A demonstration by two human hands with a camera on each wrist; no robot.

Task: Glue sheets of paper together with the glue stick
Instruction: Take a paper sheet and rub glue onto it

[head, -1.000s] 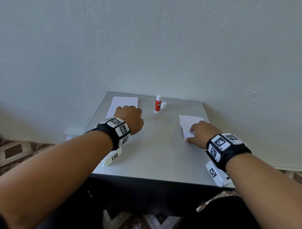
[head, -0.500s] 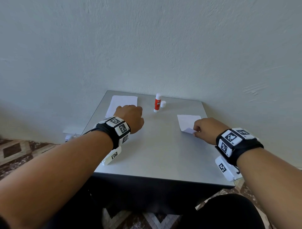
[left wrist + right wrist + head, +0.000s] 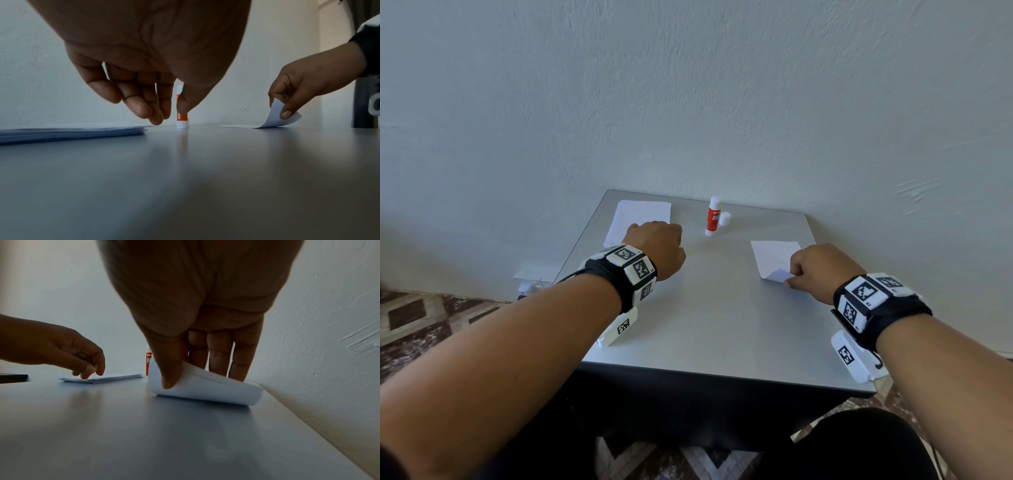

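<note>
Single sheet on table, near corner curled up and pinched in right hand grip; left hand, fingers loosely bent and empty, held over paper stack; uncapped glue stick upright between; creasing is risked if lifted by corner alone.

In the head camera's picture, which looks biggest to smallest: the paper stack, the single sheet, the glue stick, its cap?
1. Paper stack, partly hidden by the left hand.
2. Single sheet, close behind; unsure.
3. Glue stick.
4. Cap.
</note>
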